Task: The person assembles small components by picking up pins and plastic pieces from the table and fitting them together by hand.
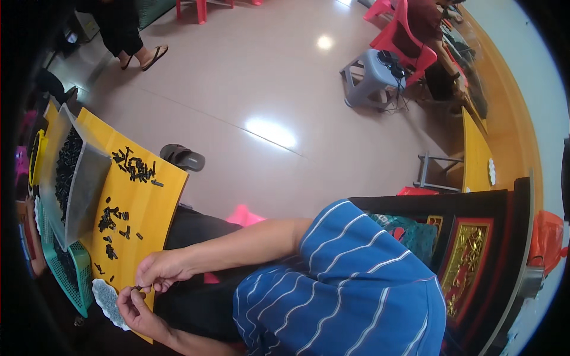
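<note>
My left hand [141,311] is low at the left, by the edge of a yellow board [127,237], its fingers pinched. My right hand [161,270] meets it from above, also in a pinch. Between the fingertips is a small dark part [139,289]; its exact kind is too small to make out. Loose small black parts [107,221] lie in groups on the board, with another pile [139,169] toward its far end. Beside my left hand sits a white scalloped dish [108,301] holding tiny grey pieces.
A grey bin [89,184] full of black parts leans over a green plastic basket [81,276] left of the board. A slipper [183,157] lies on the floor. Another person [424,24] sits by a red chair and a grey stool [371,77]; someone else's legs [122,29] stand upper left.
</note>
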